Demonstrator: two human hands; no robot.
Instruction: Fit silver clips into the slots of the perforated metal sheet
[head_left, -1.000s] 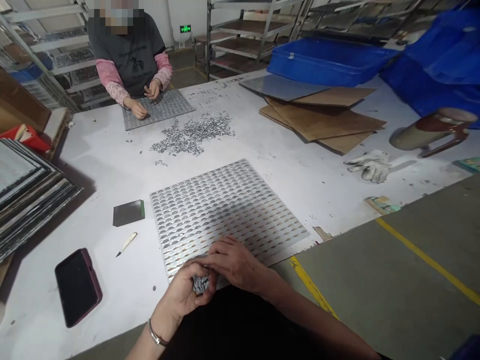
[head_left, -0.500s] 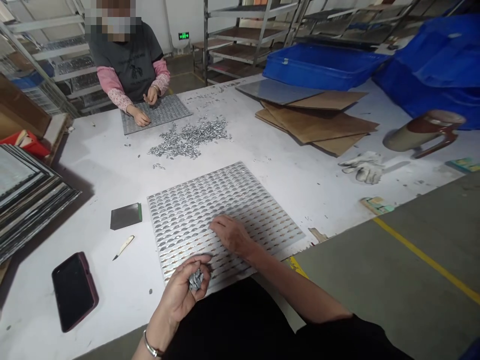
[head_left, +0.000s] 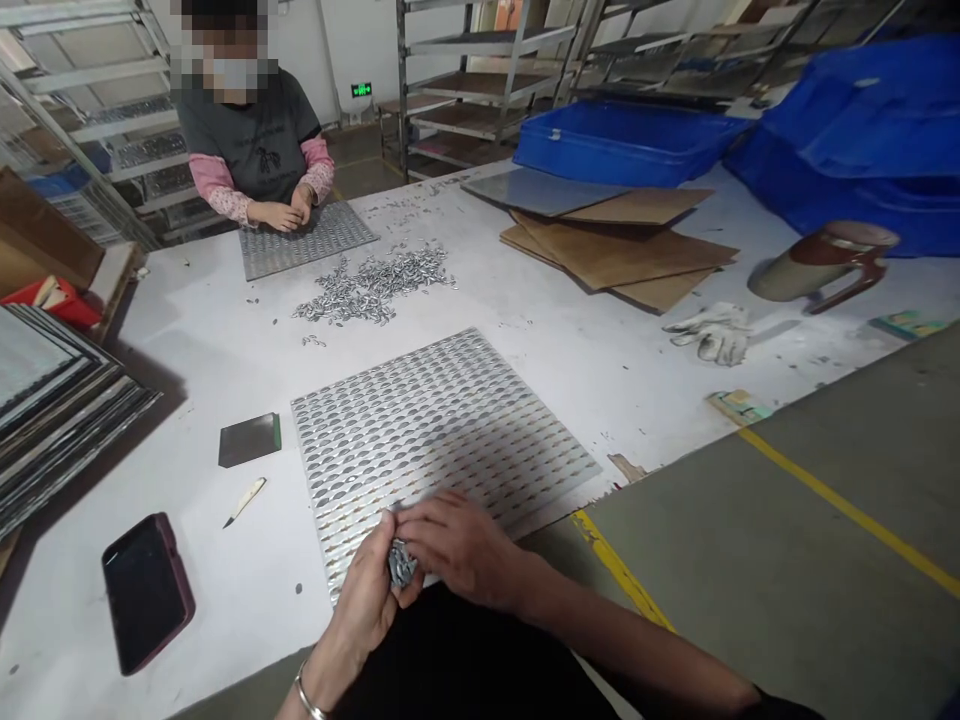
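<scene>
A perforated metal-looking sheet [head_left: 450, 420] with rows of oval slots lies on the white table before me. Dark pieces fill its upper-left rows, while brownish slots show nearer me. My left hand [head_left: 371, 590], with a bracelet at the wrist, is curled round a clump of small grey oval pieces [head_left: 402, 565] at the sheet's near edge. Against that clump rest the bent fingers of my right hand [head_left: 457, 545]; whether they pinch a piece is hidden. Beyond the sheet lies a loose pile of the same pieces [head_left: 375, 285].
Across the table a person [head_left: 259, 150] works over another sheet [head_left: 307, 240]. At left are a phone [head_left: 148, 592], a small knife [head_left: 244, 502], a dark plate [head_left: 250, 440] and stacked panels [head_left: 67, 420]. Cardboard [head_left: 615, 250], gloves [head_left: 709, 333], a mug [head_left: 817, 262] and a blue bin [head_left: 622, 145] stand right.
My right hand has moved from over the sheet down and left to the clump in my left hand. The person opposite has brought both hands together.
</scene>
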